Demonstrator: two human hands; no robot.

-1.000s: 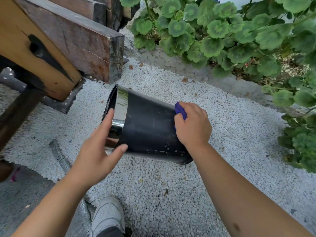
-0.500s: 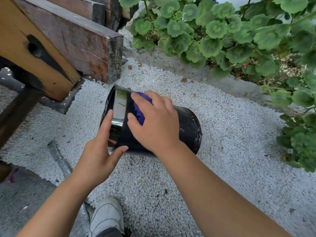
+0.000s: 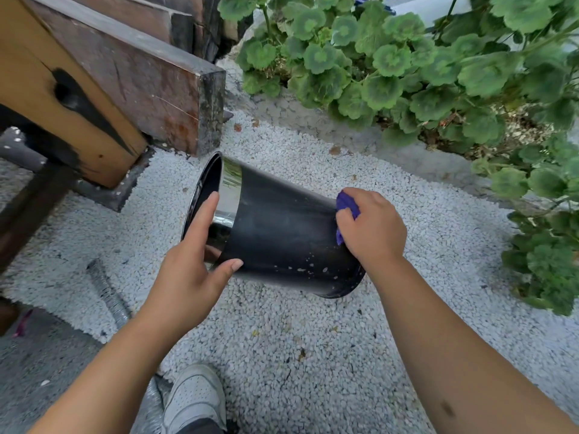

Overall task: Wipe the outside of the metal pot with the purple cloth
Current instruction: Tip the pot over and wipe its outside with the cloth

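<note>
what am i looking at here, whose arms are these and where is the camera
There is no machine here: these are a person's two bare arms, filmed by one wide-angle camera worn on the head, looking down. The left hand steadies a dark metal pot by its shiny rim; the pot is tipped on its side above white gravel. The right hand presses a bunched purple cloth against the pot's outside near its base. A white shoe shows below, wooden beams at upper left, and leafy green plants at upper right.
</note>
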